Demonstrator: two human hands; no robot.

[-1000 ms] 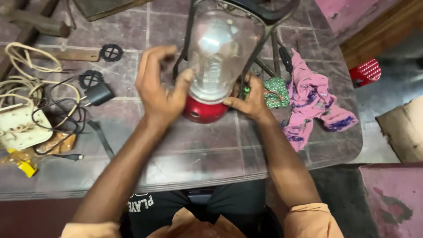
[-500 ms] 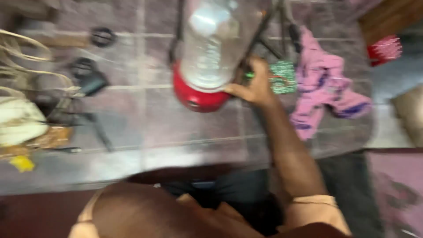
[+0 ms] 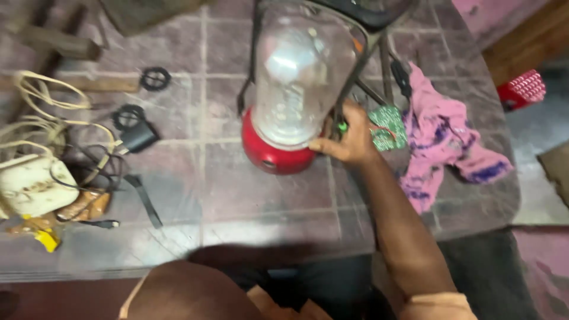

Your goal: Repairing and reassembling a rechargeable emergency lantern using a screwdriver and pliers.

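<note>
While lantern [image 3: 290, 95] is standing upright near table's [image 3: 195, 195] far edge, red base [image 3: 272, 155] is being gripped from right side by right hand [image 3: 349, 137]. Left hand not seen; right nearer.

We see a tiled purplish counter [image 3: 178, 195] filling the frame, grey floor [image 3: 533, 124] at right, pink wall [image 3: 492, 15] upper right.

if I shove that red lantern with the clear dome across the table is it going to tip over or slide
The lantern stands tall on a narrow red base, so a high push would probably tip it. The clear dome looks like thin plastic, likely light but crackable. The right hand steadies it low down; pushing there should slide it.
</note>
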